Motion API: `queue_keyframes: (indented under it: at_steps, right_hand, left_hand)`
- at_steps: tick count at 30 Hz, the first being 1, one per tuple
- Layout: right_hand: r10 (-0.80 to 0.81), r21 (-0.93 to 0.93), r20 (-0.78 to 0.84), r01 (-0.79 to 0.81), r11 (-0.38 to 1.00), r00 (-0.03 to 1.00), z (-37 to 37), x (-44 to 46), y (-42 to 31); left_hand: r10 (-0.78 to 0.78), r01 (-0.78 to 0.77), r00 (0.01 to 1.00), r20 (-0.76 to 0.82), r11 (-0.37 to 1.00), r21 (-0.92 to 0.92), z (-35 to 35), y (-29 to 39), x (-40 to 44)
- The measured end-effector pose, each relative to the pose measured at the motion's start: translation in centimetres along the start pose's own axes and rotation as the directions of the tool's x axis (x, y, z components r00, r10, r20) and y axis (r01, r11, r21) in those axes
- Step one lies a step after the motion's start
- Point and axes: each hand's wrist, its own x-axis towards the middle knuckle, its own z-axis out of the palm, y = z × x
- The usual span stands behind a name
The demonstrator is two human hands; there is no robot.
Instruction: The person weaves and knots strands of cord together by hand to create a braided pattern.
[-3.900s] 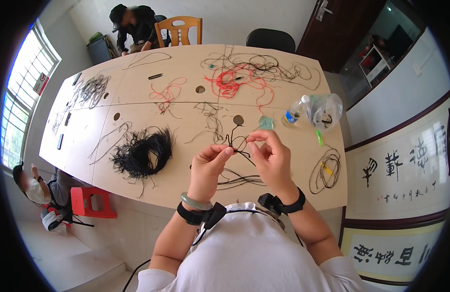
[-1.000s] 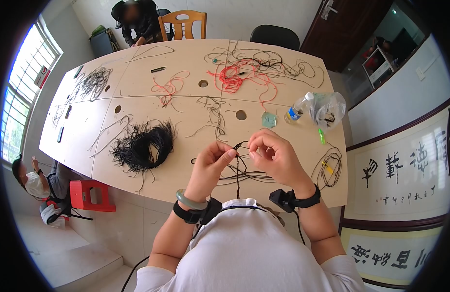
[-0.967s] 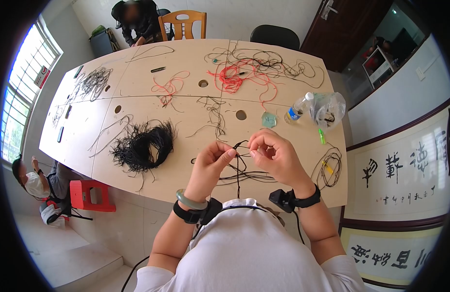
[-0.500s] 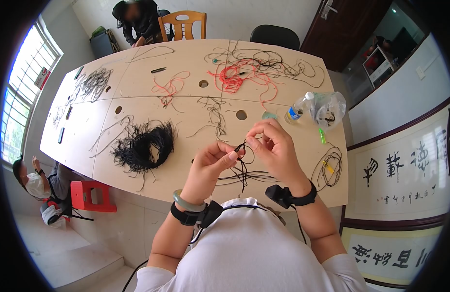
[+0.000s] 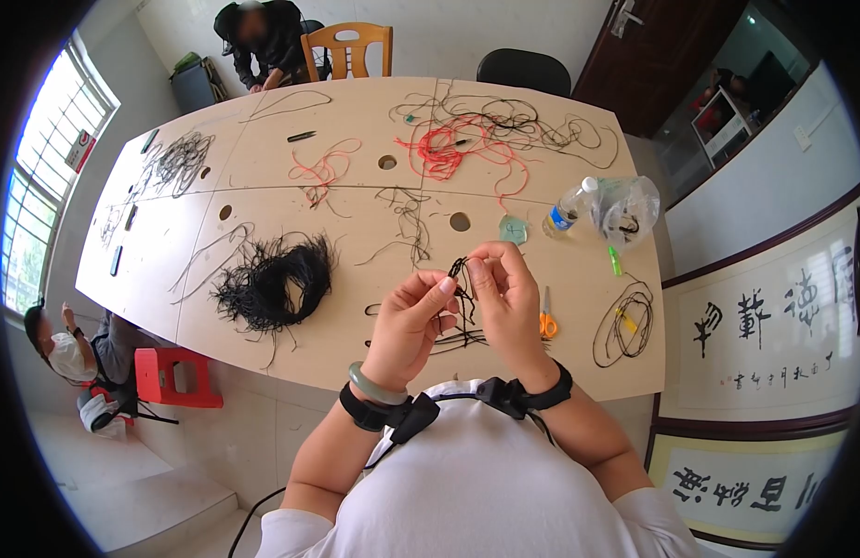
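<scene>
Thin black cord (image 5: pixel 463 290) is held up between my two hands over the near edge of the table, looped and partly knotted. My left hand (image 5: pixel 413 314) pinches it between thumb and fingers. Close beside it, my right hand (image 5: pixel 504 293) has its thumb and forefinger closed on the upper part of the same cord. More black cords (image 5: pixel 449 342) lie on the table beneath my hands, partly covered by them. Just right of my right hand lie scissors (image 5: pixel 548 321) with orange handles. The finer detail of the knot is too small to tell.
A thick black cord bundle (image 5: pixel 279 279) lies to the left. Red cord (image 5: pixel 441 153), a bottle (image 5: pixel 568 209), a plastic bag (image 5: pixel 627 206) and a coiled cord (image 5: pixel 623 321) are on the table (image 5: pixel 356 228). One person (image 5: pixel 263 42) sits across; another person (image 5: pixel 72 349) sits left.
My right hand has moved left and down, closer to my left hand. The wide loop between them has drawn in. The scissors and the green piece on the table now show more fully.
</scene>
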Motion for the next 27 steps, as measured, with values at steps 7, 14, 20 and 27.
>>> queue_keyframes:
  at_steps: [7, 14, 20, 27]
  right_hand:
    - [0.063, 0.383, 0.037, -0.072, 0.921, 0.997, 0.5, -1.1, -0.3]
    - [0.122, 0.398, 0.191, -0.191, 0.897, 0.974, 0.3, -1.7, -0.2]
    - [0.142, 0.365, 0.146, -0.186, 0.912, 0.979, 0.1, -0.9, -0.7]
    - [-0.072, -0.055, 0.086, 0.077, 0.996, 0.994, 0.1, -1.2, -0.8]
  left_hand:
    - [0.061, -0.084, 0.984, -0.167, 0.988, -0.130, 0.4, -0.1, 0.3]
    - [0.256, -0.255, 0.952, -0.170, 0.967, 0.030, 0.5, -0.3, 0.2]
    - [0.226, -0.227, 0.961, -0.158, 0.974, 0.012, 0.3, -0.1, -0.2]
    - [0.044, -0.064, 0.991, -0.126, 0.985, -0.158, 0.5, -0.2, -0.4]
